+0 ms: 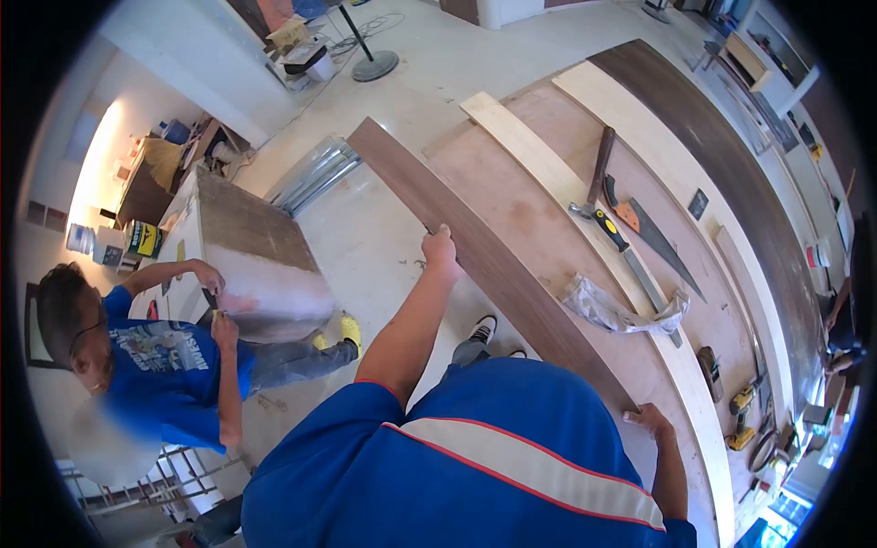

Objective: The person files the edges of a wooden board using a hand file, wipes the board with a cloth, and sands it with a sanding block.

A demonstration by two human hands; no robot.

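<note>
A long brown wood-grain board (493,251) lies diagonally along the near edge of the pinkish workbench (521,215). My left hand (439,248) is closed round the board's near edge, left of its middle. Near its right end, my right hand (650,419) grips the same board, fingers at the edge. Beyond the board, a pale wood strip (539,169) runs across the bench. On and around the strip are a hammer (601,169), a yellow-and-black handled tool (611,229), an orange-handled saw (653,235) and a crumpled cloth (621,310).
At the left, a co-worker in a blue shirt (174,361) holds a small item beside a box-like cabinet (256,247). Metal channels (315,173) lie on the floor. A hand plane (710,373) and yellow drill (742,411) rest at the bench's right. Another person stands at far right.
</note>
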